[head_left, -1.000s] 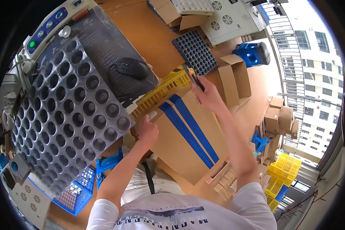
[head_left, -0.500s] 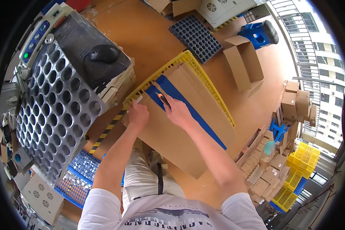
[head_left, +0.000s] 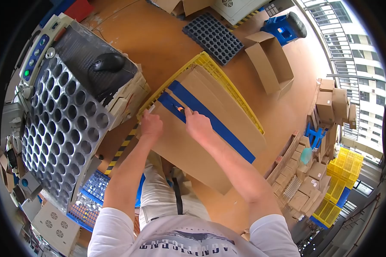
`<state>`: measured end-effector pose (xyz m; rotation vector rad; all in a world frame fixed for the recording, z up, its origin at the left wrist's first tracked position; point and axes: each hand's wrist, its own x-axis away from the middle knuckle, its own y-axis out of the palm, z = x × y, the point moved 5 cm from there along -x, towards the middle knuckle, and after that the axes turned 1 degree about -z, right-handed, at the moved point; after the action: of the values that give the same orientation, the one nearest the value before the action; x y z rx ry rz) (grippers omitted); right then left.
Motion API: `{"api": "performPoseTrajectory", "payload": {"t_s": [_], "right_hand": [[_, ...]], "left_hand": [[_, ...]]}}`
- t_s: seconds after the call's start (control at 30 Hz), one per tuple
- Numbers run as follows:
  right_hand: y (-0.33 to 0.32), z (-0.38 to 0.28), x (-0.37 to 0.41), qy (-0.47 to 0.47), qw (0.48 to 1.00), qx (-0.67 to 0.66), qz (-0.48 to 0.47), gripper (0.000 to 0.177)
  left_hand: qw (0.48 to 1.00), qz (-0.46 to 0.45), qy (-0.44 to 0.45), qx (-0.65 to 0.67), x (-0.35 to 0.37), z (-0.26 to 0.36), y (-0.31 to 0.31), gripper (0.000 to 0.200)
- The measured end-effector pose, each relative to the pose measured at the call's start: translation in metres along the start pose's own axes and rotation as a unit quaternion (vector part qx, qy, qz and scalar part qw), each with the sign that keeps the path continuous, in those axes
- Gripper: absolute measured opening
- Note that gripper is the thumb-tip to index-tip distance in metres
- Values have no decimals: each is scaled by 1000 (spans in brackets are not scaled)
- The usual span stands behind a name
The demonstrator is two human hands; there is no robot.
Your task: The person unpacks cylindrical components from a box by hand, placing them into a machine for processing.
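Observation:
In front of me, large flat cardboard [head_left: 188, 150] lies over a yellow plastic crate [head_left: 252, 116]. A long blue strip [head_left: 218, 124] runs diagonally across it, with a second blue band [head_left: 167, 103] at its near left. My right hand [head_left: 198, 125] is closed on a utility knife [head_left: 180, 108] with orange and black parts, its tip end over the second blue band. At the cardboard's left edge my left hand [head_left: 151, 125] has its fingers closed on the cardboard, beside the crate rim. A small white patch lies by its fingertips.
To the left stands a metal plate with round holes [head_left: 64, 124], near a black mouse [head_left: 108, 62]. Beyond the crate are a black cell tray [head_left: 213, 38], an open carton [head_left: 268, 64] and a blue stool [head_left: 283, 28]. Stacked boxes [head_left: 300, 184] and yellow crates [head_left: 343, 171] fill the right.
The knife has turned in my right hand and lies lower against the blue band. My left hand has stayed at the cardboard edge. The whole view has shifted slightly.

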<state>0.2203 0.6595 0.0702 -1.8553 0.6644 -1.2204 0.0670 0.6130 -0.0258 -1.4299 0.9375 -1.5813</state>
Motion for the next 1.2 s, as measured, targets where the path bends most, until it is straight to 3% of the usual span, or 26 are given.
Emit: {"api": "performPoseTrajectory", "payload": {"t_s": [0.07, 0.13, 0.23, 0.3, 0.37, 0.4, 0.47, 0.5, 0.57, 0.63, 0.67, 0.7, 0.73, 0.8, 0.87, 0.93, 1.03, 1.2], "right_hand": [[6, 15, 20, 4, 1000, 23, 7, 43], [20, 42, 54, 7, 998, 62, 29, 43], [29, 97, 135, 54, 992, 114, -24, 44], [51, 155, 206, 92, 986, 139, -5, 41], [72, 213, 286, 164, 974, 154, -34, 36], [82, 241, 328, 216, 962, 150, -71, 34], [110, 298, 406, 313, 932, 133, -121, 24], [118, 321, 432, 352, 926, 61, -121, 22], [139, 354, 472, 411, 899, -90, -117, 20], [136, 359, 463, 362, 879, -301, 79, 17], [135, 354, 450, 362, 793, -479, 102, 18], [139, 348, 432, 343, 678, -639, 119, 19], [149, 346, 414, 321, 645, -675, 157, 19], [166, 344, 382, 282, 585, -731, 208, 20], [173, 342, 362, 255, 535, -770, 237, 20], [171, 342, 355, 251, 509, -785, 248, 20], [179, 347, 347, 251, 497, -794, 243, 21], [192, 353, 347, 212, 514, -803, 213, 20]], "left_hand": [[1000, 7, -5, 10, 2, 2, -12, 19], [995, 69, -37, 60, -1, -5, 3, 19], [986, 122, -36, 110, 1, -5, -1, 21], [983, 101, -53, 141, -3, -8, 8, 23], [989, 78, -3, 129, -4, -11, 13, 23], [983, 152, 25, 95, -5, -23, 29, 22], [991, 63, -26, 119, -6, -45, 34, 18], [989, 32, -63, 129, -11, -45, 30, 16], [981, 73, 77, 164, -15, 19, -30, 16], [956, 128, 192, 179, -8, 90, -49, 25], [939, 165, 244, 177, -13, 135, -47, 33], [943, 86, 296, 124, -4, 205, -58, 42], [931, 36, 332, 147, 10, 268, -63, 31], [871, -17, 490, 30, 35, 377, -54, 13], [802, -46, 588, -96, 59, 465, -50, 14], [761, -70, 635, -116, 63, 518, -33, 13], [727, -108, 649, -196, 58, 556, -8, 13], [684, -114, 677, -248, 51, 553, 6, 13]]}}
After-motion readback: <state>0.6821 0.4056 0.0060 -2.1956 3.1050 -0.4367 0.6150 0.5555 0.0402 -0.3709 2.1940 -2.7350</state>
